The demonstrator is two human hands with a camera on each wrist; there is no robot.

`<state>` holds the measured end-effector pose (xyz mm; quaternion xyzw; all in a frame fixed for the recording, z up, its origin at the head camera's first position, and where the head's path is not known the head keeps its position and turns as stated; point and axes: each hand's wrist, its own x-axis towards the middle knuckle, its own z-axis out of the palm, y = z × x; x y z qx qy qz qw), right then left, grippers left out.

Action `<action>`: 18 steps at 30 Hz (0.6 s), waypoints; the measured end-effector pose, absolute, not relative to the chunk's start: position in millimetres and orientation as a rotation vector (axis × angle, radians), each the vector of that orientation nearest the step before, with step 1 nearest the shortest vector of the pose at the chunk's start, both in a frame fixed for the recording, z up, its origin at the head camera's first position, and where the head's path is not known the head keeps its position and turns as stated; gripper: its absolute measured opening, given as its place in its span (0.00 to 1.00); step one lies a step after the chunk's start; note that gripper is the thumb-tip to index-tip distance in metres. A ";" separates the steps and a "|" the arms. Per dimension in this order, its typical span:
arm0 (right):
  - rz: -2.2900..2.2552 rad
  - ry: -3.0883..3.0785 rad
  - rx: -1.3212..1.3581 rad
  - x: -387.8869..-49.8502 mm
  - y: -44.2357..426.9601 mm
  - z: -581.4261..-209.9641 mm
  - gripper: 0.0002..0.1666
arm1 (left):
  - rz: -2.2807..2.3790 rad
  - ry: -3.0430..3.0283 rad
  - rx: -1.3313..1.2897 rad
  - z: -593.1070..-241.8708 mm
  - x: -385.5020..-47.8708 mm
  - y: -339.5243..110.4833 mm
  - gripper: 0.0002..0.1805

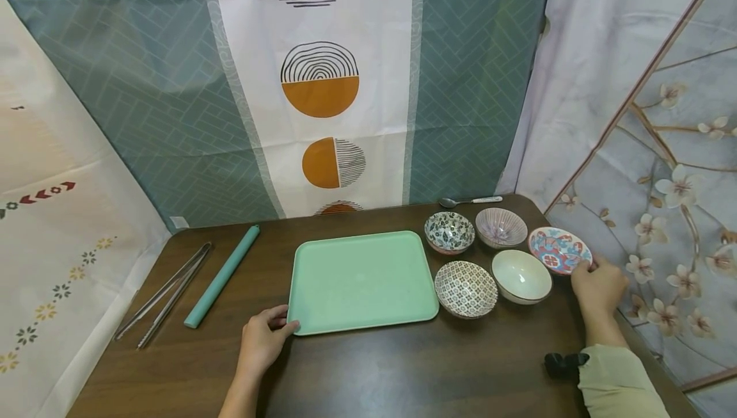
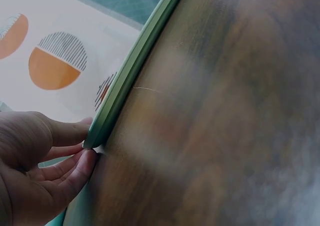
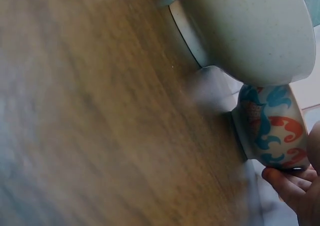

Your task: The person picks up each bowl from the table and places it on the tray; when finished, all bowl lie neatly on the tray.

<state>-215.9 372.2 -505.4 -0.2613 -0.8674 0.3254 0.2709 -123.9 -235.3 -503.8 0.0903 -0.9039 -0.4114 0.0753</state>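
Note:
A pale green rectangular tray point(image 1: 363, 283) lies on the brown table. At its near left corner my left hand point(image 1: 261, 339) pinches the rim; the left wrist view shows the thumb and fingers of this hand point(image 2: 47, 161) meeting at the green tray edge point(image 2: 125, 80). Far to the right, my right hand point(image 1: 601, 283) holds the near right rim of a red, blue and white patterned bowl point(image 1: 560, 249). From the right wrist, the bowl's painted side point(image 3: 280, 131) shows, with fingers point(image 3: 287, 183) at its rim. Part of that hand is cut off there.
Beside the held bowl stand a cream bowl point(image 1: 521, 276), a purple-striped bowl point(image 1: 501, 227), a dark floral bowl point(image 1: 449, 232) and a checked bowl point(image 1: 465, 289). A spoon point(image 1: 469, 201) lies behind them. Metal tongs point(image 1: 167, 293) and a teal cylinder point(image 1: 222, 277) lie left of the tray.

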 end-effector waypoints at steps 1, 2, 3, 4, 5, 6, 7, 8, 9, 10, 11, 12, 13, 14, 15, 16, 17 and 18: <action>0.891 -2.327 -0.704 -216.7 372.0 -505.4 0.23 | -1.234 -2.711 0.273 -503.9 -124.1 -235.5 0.21; 0.901 -2.315 -0.708 -217.5 371.8 -505.5 0.23 | -1.234 -2.711 0.274 -503.9 -124.3 -235.6 0.21; 0.913 -2.301 -0.708 -217.8 371.5 -505.7 0.23 | -1.233 -2.711 0.276 -504.0 -124.5 -235.7 0.21; 0.921 -2.287 -0.710 -218.1 371.1 -505.4 0.23 | -1.233 -2.711 0.278 -503.9 -124.7 -235.7 0.21; 0.927 -2.274 -0.713 -218.4 370.9 -505.1 0.23 | -1.233 -2.710 0.278 -503.9 -125.0 -235.8 0.21; 0.927 -2.268 -0.718 -218.7 370.5 -504.0 0.23 | -1.232 -2.708 0.279 -503.7 -125.4 -235.8 0.21; 0.926 -2.271 -0.730 -218.2 371.0 -502.8 0.23 | -1.235 -2.706 0.277 -503.9 -125.3 -235.6 0.21; 0.925 -2.273 -0.739 -218.1 371.5 -500.9 0.23 | -1.237 -2.702 0.270 -504.0 -125.1 -235.5 0.21; 0.931 -2.276 -0.746 -218.2 372.0 -498.4 0.24 | -1.236 -2.699 0.263 -503.9 -124.9 -235.5 0.20; 0.935 -2.278 -0.752 -218.4 372.4 -494.9 0.24 | -1.238 -2.697 0.261 -503.9 -124.9 -235.4 0.20; 0.943 -2.278 -0.754 -219.1 372.8 -491.1 0.24 | -1.239 -2.694 0.260 -504.1 -125.0 -235.5 0.20; 0.951 -2.279 -0.757 -220.0 373.4 -487.1 0.24 | -1.239 -2.693 0.260 -504.1 -125.0 -235.4 0.20; 0.956 -2.278 -0.755 -221.2 374.0 -482.9 0.24 | -1.239 -2.693 0.259 -504.2 -125.1 -235.5 0.20; 0.965 -2.275 -0.752 -222.4 374.3 -478.7 0.24 | -1.237 -2.693 0.258 -504.3 -125.1 -235.5 0.20; 0.966 -2.282 -0.754 -223.6 374.4 -474.4 0.25 | -1.239 -2.695 0.265 -504.5 -125.1 -235.5 0.20; 0.964 -2.296 -0.757 -224.8 374.5 -469.9 0.25 | -1.242 -2.696 0.273 -504.8 -125.2 -235.5 0.20; 0.972 -2.310 -0.760 -226.3 374.6 -465.7 0.25 | -1.240 -2.698 0.275 -505.2 -125.3 -235.5 0.20; 0.982 -2.331 -0.766 -227.6 374.4 -461.6 0.26 | -1.240 -2.700 0.277 -505.4 -125.2 -235.6 0.20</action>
